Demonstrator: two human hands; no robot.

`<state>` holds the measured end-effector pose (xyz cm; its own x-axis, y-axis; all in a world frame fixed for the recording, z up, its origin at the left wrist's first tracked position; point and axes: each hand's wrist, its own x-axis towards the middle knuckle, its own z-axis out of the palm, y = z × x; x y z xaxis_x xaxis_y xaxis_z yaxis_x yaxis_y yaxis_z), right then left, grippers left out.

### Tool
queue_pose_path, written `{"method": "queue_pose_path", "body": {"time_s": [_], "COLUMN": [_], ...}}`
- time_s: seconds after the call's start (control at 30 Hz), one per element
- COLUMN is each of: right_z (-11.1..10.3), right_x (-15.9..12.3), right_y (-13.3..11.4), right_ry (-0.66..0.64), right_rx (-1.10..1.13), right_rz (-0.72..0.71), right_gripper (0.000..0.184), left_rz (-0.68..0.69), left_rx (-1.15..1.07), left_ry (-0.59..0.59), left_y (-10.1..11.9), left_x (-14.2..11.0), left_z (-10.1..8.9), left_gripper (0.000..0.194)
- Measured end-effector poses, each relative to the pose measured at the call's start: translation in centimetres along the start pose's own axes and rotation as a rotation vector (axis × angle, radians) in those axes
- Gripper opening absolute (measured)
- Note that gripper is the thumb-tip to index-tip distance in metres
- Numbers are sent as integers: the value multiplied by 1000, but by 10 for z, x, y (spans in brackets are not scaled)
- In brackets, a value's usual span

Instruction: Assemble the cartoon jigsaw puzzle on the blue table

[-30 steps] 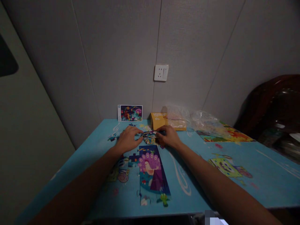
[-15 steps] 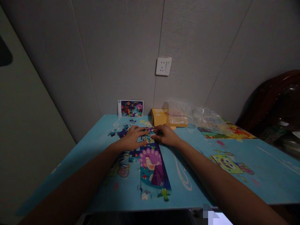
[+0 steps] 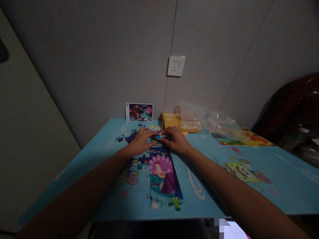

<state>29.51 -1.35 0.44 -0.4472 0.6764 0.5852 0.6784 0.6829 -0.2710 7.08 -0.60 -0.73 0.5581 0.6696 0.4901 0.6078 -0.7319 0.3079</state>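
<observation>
A partly assembled jigsaw puzzle with a pink peacock (image 3: 161,171) lies on the blue table cover. Just beyond its far edge, a small cluster of puzzle pieces (image 3: 157,138) sits between my two hands. My left hand (image 3: 141,142) grips the cluster's left side, thumb nearer me and fingers beyond. On the other side my right hand (image 3: 176,140) holds it with bent fingers and thumb. My fingers hide part of the cluster. Loose dark-blue puzzle pieces (image 3: 124,136) lie left of my left hand.
Against the wall leans a picture card (image 3: 141,113). A yellow box (image 3: 170,121) and clear plastic bags (image 3: 221,125) are at the back right, near a colourful orange-and-green sheet (image 3: 256,138). A wall socket (image 3: 176,65) is above. The table's front edge is close to me.
The view has shifted slightly. A narrow gap now shows between the cluster in my hands and the peacock section, where they looked joined before. My right fingers have bent more.
</observation>
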Motion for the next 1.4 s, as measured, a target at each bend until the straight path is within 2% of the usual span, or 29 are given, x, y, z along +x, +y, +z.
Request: {"method": "queue_pose_path", "body": {"time_s": [0.13, 0.27, 0.4, 0.53, 0.63, 0.77, 0.87, 0.93, 1.0, 1.07, 1.13, 1.2, 1.3, 1.4], "right_z": [-2, 0, 4, 6, 6, 2, -1, -4, -5, -5, -4, -2, 1, 4], "right_x": [-1, -2, -4, -4, -4, -2, -2, -1, -2, -2, -3, -4, -4, -4], "right_y": [-2, -2, 4, 9, 9, 6, 2, -1, -4, -6, -7, -6, -3, 0], "right_ry": [35, -2, -104, -156, -150, -124, -51, 8, 52, 69, 74, 79, 65, -51], "right_rx": [46, 5, -64, -70, -75, -63, -29, 5, 43, 66, 75, 75, 42, -33], "right_rz": [-31, 34, 87, 120, 130, 131, 123, 105, 71, 40, 40, 77, 148, 133], "right_gripper": [25, 30, 36, 28, 26, 26, 26, 25, 23, 24, 28, 32, 43, 51], "left_rz": [-38, -52, -258, -464, -547, -537, -483, -380, -219, -70, -4, -21, -130, -309], "left_rx": [-21, -5, 134, 263, 252, 222, 235, 180, 81, 9, -5, 19, 91, 178], "left_ry": [94, 154, 220, 100, 44, 55, 88, 105, 55, -43, -91, -52, 70, 128], "left_y": [2, 5, 1, -10, -14, -12, -8, -4, 0, 5, 9, 11, 10, 4], "left_x": [2, 5, 5, 3, 0, -1, 0, 0, -1, -3, -4, -3, 0, 2], "left_z": [-3, -10, -16, -14, -10, -8, -10, -11, -10, -8, -5, -3, -7, -13], "left_gripper": [22, 11, 13, 15, 16, 15, 23, 41, 58, 62, 58, 55, 53, 55]}}
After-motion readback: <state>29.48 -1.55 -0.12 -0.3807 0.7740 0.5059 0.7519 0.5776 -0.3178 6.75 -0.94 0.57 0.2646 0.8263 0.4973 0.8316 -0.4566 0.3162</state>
